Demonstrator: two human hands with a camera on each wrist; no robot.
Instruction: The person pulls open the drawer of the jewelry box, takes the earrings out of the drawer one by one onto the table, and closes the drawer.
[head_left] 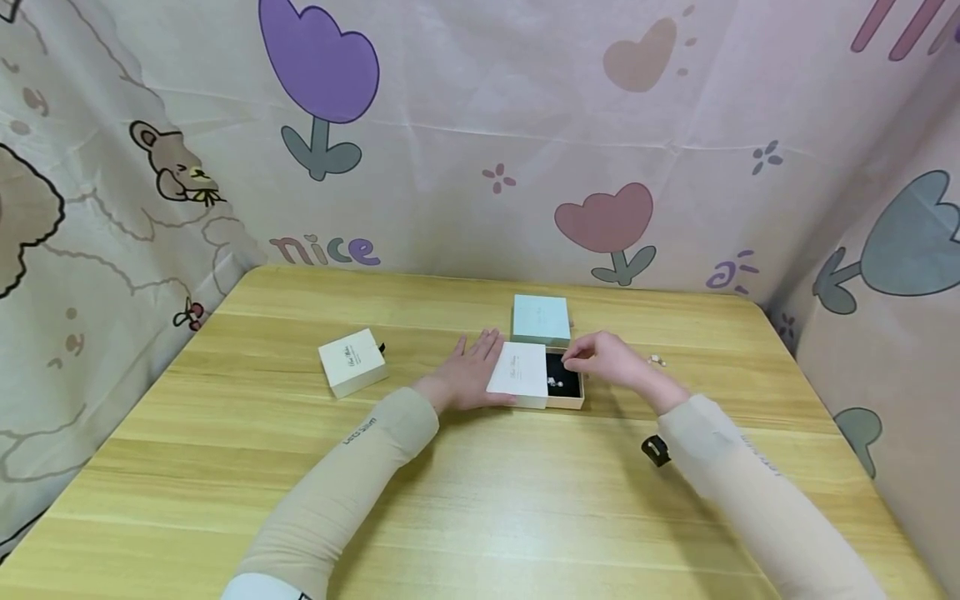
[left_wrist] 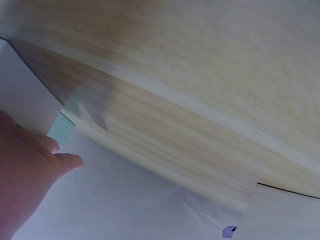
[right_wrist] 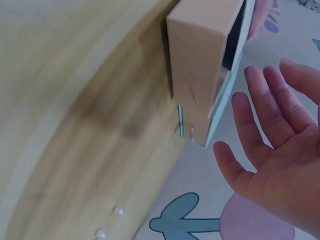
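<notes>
A white slide-out jewelry box lies on the table with its drawer partly pulled out to the right. Inside the drawer, a small shiny piece of jewelry sits on a black insert. My left hand rests against the box's left end, its fingers extended toward the back and the thumb along the front. Over the drawer's right edge hovers my right hand; in the right wrist view its fingers are loosely spread, and nothing shows between them. The drawer's pinkish end faces that hand.
A pale green box stands directly behind the white one. Farther left is another white box with a black tab. Small shiny pieces lie on the table beyond my right wrist. A printed cloth hangs behind the table.
</notes>
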